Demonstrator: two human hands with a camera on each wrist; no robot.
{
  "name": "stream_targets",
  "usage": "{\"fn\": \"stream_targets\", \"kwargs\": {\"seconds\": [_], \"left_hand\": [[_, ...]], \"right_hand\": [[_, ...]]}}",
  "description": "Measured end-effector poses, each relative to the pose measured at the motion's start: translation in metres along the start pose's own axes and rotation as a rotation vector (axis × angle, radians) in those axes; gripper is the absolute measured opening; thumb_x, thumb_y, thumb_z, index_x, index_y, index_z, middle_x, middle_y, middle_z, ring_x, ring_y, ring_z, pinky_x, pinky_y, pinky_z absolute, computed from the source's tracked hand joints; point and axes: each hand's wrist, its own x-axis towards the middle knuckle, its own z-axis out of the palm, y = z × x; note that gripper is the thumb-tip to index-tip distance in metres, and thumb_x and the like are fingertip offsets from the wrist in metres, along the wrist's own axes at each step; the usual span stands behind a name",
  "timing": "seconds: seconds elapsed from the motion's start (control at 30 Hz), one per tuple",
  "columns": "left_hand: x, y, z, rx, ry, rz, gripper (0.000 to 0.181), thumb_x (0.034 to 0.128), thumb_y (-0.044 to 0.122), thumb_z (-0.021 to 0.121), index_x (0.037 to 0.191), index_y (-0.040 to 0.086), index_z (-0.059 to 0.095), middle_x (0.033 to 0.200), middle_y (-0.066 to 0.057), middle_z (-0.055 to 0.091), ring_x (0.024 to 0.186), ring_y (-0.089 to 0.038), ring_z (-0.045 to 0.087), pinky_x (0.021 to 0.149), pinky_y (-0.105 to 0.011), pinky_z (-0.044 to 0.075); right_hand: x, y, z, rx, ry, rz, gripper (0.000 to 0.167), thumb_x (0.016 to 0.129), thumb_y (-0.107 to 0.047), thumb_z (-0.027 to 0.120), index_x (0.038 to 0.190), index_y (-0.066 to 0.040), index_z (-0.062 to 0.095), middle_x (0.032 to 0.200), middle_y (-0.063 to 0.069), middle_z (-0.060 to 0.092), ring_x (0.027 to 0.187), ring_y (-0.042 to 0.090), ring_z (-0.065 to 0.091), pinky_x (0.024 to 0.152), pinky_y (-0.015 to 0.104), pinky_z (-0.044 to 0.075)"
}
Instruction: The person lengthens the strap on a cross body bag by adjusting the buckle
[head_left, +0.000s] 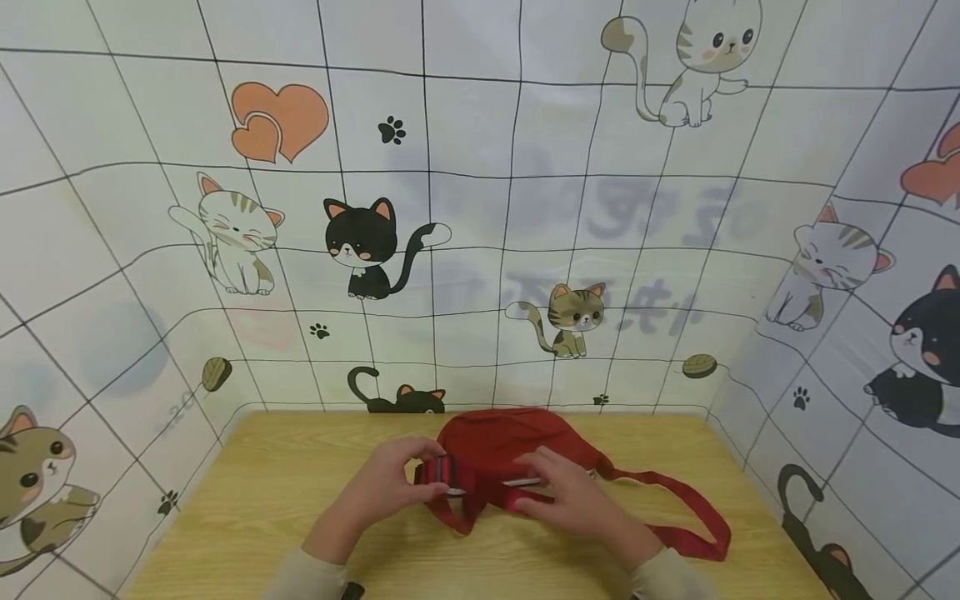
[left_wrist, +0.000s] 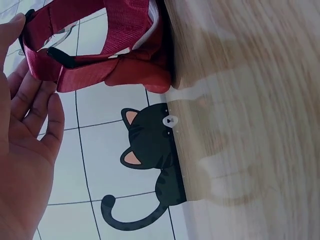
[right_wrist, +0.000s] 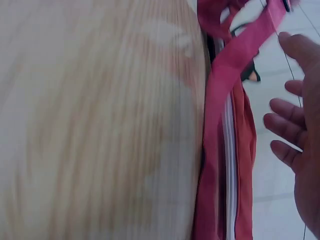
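A red waist bag (head_left: 517,437) lies on the table in front of me, its white-edged zipper (right_wrist: 230,165) showing in the right wrist view. With thumb and fingers my left hand (head_left: 382,483) pinches the looped red strap (left_wrist: 45,70) at the bag's left end, by a black strap fitting (left_wrist: 60,57). My right hand (head_left: 573,500) is over the bag's front right part. In the right wrist view its fingers are loosely bent and hold nothing; the thumb is close to a strap length (right_wrist: 235,57).
The strap's other part (head_left: 697,508) loops out to the right across the wooden table (head_left: 277,492). Behind and at both sides stand walls covered with a cat-patterned sheet (head_left: 480,208). A small black object (head_left: 352,591) shows at my left sleeve.
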Motion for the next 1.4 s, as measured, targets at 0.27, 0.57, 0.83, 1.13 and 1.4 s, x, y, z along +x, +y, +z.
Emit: {"fn": "stream_targets", "kwargs": {"seconds": [0.27, 0.57, 0.83, 1.13, 1.4], "left_hand": [[0.002, -0.001, 0.008, -0.033, -0.018, 0.027, 0.038, 0.0921, 0.042, 0.093, 0.124, 0.031, 0.075, 0.105, 0.022, 0.069, 0.095, -0.007, 0.066, 0.084, -0.041, 0.059], [0.005, 0.002, 0.017, -0.087, -0.059, 0.005, 0.044, 0.093, 0.047, 0.088, 0.131, 0.031, 0.072, 0.113, 0.02, 0.072, 0.1, -0.005, 0.068, 0.088, -0.043, 0.06], [0.001, -0.005, 0.014, -0.013, -0.087, -0.022, 0.052, 0.0859, 0.033, 0.099, 0.13, 0.025, 0.072, 0.124, 0.016, 0.069, 0.114, -0.01, 0.064, 0.104, -0.045, 0.057], [-0.005, -0.013, 0.009, 0.059, -0.087, 0.003, 0.046, 0.0862, 0.021, 0.098, 0.125, 0.025, 0.074, 0.118, 0.018, 0.068, 0.116, -0.014, 0.064, 0.105, -0.045, 0.055], [-0.005, -0.013, 0.01, 0.118, -0.063, 0.039, 0.043, 0.0868, 0.024, 0.097, 0.123, 0.028, 0.074, 0.113, 0.02, 0.067, 0.109, -0.012, 0.064, 0.099, -0.04, 0.057]], "right_hand": [[0.034, -0.039, 0.021, 0.139, -0.036, 0.061, 0.06, 0.1, -0.034, 0.086, 0.152, -0.021, 0.058, 0.141, -0.007, 0.063, 0.128, 0.012, 0.062, 0.107, 0.042, 0.056], [0.059, -0.055, 0.028, 0.171, -0.024, -0.001, 0.038, 0.1, -0.038, 0.086, 0.132, -0.026, 0.069, 0.116, -0.015, 0.063, 0.105, 0.007, 0.061, 0.091, 0.03, 0.057], [0.054, -0.056, 0.023, 0.145, 0.013, 0.005, 0.043, 0.095, -0.028, 0.091, 0.132, -0.026, 0.07, 0.114, -0.009, 0.056, 0.102, 0.009, 0.058, 0.085, 0.027, 0.057], [0.05, -0.058, 0.015, 0.196, -0.007, 0.065, 0.045, 0.095, -0.031, 0.091, 0.134, -0.028, 0.069, 0.114, -0.013, 0.055, 0.1, 0.008, 0.061, 0.083, 0.027, 0.058], [0.05, -0.059, 0.011, 0.211, -0.01, 0.075, 0.047, 0.095, -0.03, 0.091, 0.136, -0.029, 0.068, 0.115, -0.016, 0.061, 0.102, 0.008, 0.063, 0.085, 0.029, 0.058]]}}
